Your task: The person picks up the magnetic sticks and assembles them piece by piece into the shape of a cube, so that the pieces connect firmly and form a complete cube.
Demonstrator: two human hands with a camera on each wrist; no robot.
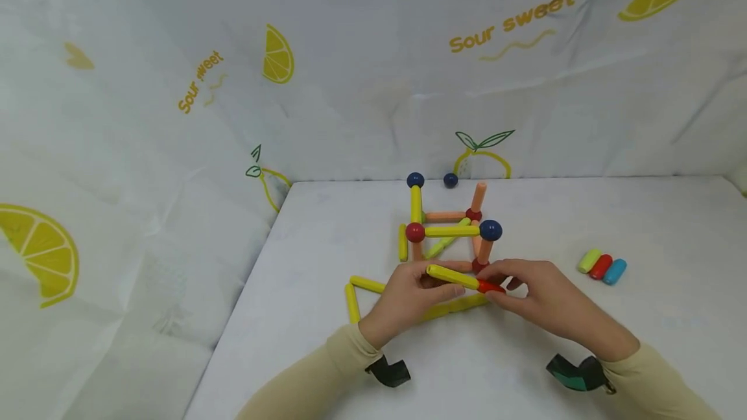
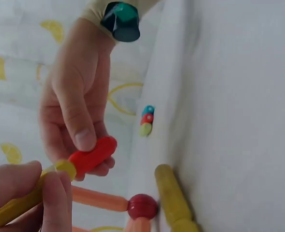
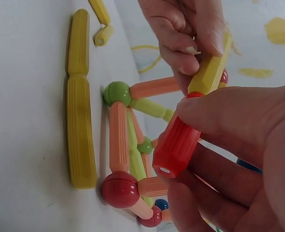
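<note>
My left hand pinches a yellow magnetic rod between thumb and fingers. In my right hand is a short red rod, gripped by thumb and fingertips. The two rods meet end to end, in line, above the table. Just beyond the hands stands a frame of orange, yellow and green rods joined by balls, among them a red ball and a dark blue ball at its upper corners. My left hand partly covers the frame's near lower edge.
Short green, red and blue rods lie side by side on the right. A loose dark blue ball rests at the back. Yellow rods lie under and left of the hands; another yellow rod lies beside the frame.
</note>
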